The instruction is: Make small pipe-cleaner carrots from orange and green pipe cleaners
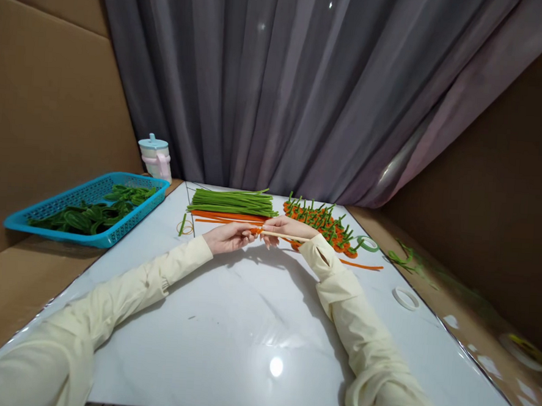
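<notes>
My two hands meet above the white marbled tabletop, near its middle. My left hand (232, 237) pinches a short orange pipe cleaner (255, 231), which looks wound around the tip of a thin wooden stick (280, 235). The stick runs across my right hand (288, 227), whose fingers are closed on it. Just behind the hands lie a bundle of green pipe cleaners (232, 201) and several orange pipe cleaners (224, 216). Back right of my right hand sit many orange coiled pieces with upright green stems (318, 221), clustered together.
At the left stands a blue basket (108, 239) holding green looped pieces (86, 217), with a lidded cup (157, 158) behind it. A green tape roll (368, 244) and a white tape roll (405, 299) lie at the right. Cardboard walls and a grey curtain (269, 86) enclose the table.
</notes>
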`<state>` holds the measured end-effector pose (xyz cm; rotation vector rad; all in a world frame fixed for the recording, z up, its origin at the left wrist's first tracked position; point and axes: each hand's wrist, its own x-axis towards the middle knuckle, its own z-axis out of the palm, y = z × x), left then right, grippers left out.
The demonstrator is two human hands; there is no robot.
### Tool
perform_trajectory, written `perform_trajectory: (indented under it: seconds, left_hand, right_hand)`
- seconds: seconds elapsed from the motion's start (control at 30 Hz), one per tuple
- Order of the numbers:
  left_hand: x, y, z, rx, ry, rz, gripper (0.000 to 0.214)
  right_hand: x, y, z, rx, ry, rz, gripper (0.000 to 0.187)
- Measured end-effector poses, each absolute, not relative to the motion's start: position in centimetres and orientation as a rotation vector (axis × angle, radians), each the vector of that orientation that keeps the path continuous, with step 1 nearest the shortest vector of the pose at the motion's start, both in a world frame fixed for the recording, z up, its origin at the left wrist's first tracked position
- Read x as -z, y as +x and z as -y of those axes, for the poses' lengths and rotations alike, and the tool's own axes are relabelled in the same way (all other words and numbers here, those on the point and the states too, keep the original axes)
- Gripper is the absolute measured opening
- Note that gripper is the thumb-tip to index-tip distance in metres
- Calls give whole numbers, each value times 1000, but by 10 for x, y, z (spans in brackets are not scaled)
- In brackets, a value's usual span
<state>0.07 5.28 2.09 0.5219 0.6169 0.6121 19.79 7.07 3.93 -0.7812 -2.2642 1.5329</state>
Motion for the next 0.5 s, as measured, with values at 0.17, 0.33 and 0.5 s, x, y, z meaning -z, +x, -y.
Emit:
perform_trajectory:
  seconds: [0.17,0.33,0.5]
  left_hand:
    - [-17,1,-53,-611,542,-655,25]
    - [-14,0,-58,-634,538,-661,23]
    - [4,0,-59,-645,514,-624,15]
  right_hand:
    - [-44,202,-68,-1427,-903,2353,44]
    - [-62,203,-66,-1070,-1099,2230,37]
    - [-109,179,-10,-822,-913,1843,38]
